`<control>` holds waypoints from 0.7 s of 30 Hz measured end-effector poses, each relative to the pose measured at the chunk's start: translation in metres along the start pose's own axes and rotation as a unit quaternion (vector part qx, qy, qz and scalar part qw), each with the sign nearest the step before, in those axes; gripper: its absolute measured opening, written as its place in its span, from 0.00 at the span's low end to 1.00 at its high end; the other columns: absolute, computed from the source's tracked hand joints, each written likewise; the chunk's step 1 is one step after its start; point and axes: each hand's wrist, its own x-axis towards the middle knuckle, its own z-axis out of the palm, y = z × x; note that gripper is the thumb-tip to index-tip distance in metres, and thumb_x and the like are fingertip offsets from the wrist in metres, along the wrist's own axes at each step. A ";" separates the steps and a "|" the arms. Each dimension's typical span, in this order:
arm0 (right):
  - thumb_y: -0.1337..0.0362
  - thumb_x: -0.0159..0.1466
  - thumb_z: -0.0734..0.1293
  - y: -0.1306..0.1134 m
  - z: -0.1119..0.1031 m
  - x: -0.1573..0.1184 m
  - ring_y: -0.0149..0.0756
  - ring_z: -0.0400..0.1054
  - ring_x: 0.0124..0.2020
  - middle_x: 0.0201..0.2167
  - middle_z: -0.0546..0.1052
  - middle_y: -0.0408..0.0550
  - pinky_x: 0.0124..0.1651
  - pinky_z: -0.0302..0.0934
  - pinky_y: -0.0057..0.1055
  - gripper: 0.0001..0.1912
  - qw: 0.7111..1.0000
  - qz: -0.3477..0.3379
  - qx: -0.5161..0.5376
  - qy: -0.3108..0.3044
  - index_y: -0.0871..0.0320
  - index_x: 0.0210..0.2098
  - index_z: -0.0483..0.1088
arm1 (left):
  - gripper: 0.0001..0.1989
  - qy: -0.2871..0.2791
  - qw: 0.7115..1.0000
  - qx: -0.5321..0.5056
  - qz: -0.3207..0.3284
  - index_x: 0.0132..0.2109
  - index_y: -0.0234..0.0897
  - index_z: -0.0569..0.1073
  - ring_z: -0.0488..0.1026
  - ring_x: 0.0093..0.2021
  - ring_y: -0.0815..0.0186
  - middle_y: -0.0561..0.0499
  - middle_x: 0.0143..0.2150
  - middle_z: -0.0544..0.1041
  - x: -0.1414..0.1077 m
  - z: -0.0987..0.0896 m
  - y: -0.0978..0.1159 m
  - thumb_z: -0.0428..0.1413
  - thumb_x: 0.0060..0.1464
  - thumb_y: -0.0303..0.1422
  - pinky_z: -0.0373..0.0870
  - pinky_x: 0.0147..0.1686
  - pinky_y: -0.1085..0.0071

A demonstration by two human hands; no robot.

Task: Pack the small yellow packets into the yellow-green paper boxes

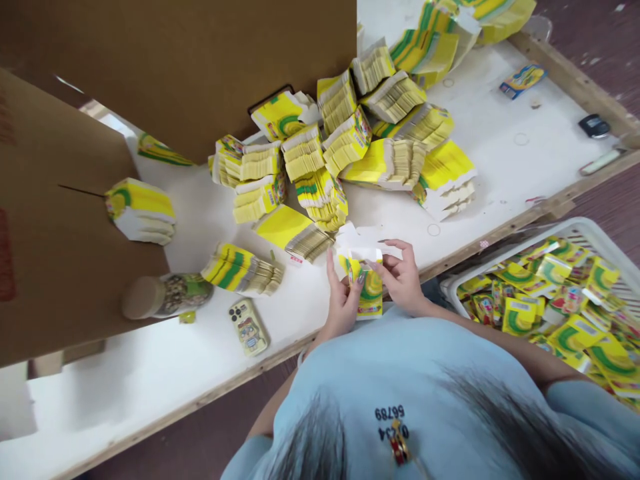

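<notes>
Near the table's front edge, a yellow and green carton (371,293) with raised white flaps is held between both hands. My left hand (344,300) grips its left side, thumb across the front. My right hand (403,277) pinches the upper right of the carton at its flaps, with the index finger raised behind. What is inside the carton cannot be made out. Just beyond the hands lies a fanned stack of flat yellow cartons (290,230), and further bundles of folded cartons (345,150) are heaped behind it.
A white basket (453,283) of yellow packets stands at the right, beside the table (500,153). Big cardboard boxes (210,60) rise at the back left. A jar (175,295), a phone (249,327) and another carton bundle (243,269) lie left of the hands.
</notes>
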 end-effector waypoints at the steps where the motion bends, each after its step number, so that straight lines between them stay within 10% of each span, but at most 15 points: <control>1: 0.48 0.62 0.72 0.001 -0.003 -0.001 0.34 0.75 0.32 0.33 0.80 0.43 0.38 0.69 0.30 0.24 1.000 -0.018 -0.018 -0.004 0.50 0.51 0.64 | 0.45 -0.002 1.000 -0.012 0.006 0.72 0.50 0.35 0.80 0.45 0.60 0.44 0.49 0.80 -0.002 -0.001 0.000 0.58 0.62 0.47 0.75 0.46 0.63; 8: 0.44 0.66 0.66 0.003 -0.016 0.005 0.33 0.72 0.29 0.26 0.78 0.45 0.34 0.68 0.29 0.23 0.989 -0.012 -0.108 -0.100 0.57 0.29 0.74 | 0.16 -0.067 0.997 0.023 0.030 0.49 0.42 0.66 0.76 0.33 0.66 0.49 0.38 0.80 0.000 -0.012 0.002 0.58 0.62 0.46 0.71 0.33 0.71; 15: 0.54 0.70 0.63 0.001 -0.028 0.004 0.37 0.78 0.44 0.42 0.83 0.48 0.48 0.73 0.34 0.18 0.967 -0.124 -0.185 -0.124 0.51 0.56 0.74 | 0.32 -0.014 0.996 0.063 0.058 0.70 0.44 0.54 0.79 0.46 0.61 0.43 0.51 0.80 0.003 -0.010 0.006 0.50 0.66 0.50 0.74 0.49 0.64; 21: 0.50 0.64 0.69 -0.012 -0.044 0.011 0.46 0.72 0.58 0.58 0.77 0.52 0.59 0.70 0.44 0.23 0.928 -0.115 -0.219 -0.277 0.51 0.56 0.76 | 0.27 -0.012 0.985 0.166 0.052 0.54 0.37 0.76 0.78 0.51 0.56 0.41 0.53 0.80 0.005 -0.020 0.013 0.49 0.64 0.53 0.75 0.51 0.61</control>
